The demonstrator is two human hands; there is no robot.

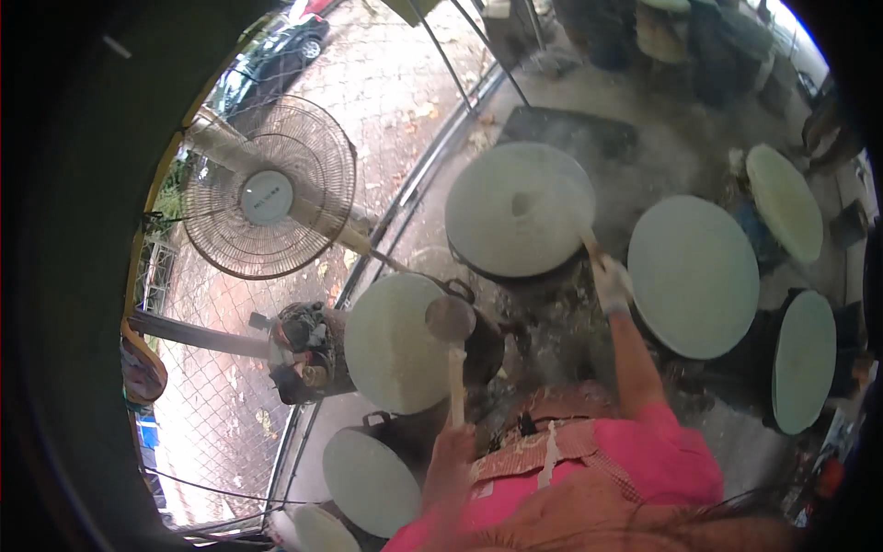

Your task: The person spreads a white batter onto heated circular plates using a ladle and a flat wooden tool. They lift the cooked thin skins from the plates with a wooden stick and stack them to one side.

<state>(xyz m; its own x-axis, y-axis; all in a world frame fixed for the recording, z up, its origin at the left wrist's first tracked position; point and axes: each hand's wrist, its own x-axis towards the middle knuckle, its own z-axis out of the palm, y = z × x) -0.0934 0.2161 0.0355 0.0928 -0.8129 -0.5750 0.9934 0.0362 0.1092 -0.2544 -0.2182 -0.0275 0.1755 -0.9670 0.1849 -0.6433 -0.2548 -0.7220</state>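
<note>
My left hand (452,441) grips the pale handle of a ladle (450,319). The ladle's round, dark bowl is over the right edge of a large pot with a pale whitish top (390,345). My right hand (612,284), in what looks like a light glove, is closed around a wooden-handled tool (588,240). That tool's far end meets the right edge of a bigger pot with a pale round top (510,207), which has a small darker spot near its middle. Steam blurs the right side. Whether these pale tops are liquid or covers, I cannot tell.
More pale-topped round vessels stand to the right (693,276) and at lower left (372,479). A caged electric fan (269,196) is at left, before a wire-mesh fence (221,386). A bin (310,366) holding assorted items stands beside the left pot. The floor (731,407) looks wet.
</note>
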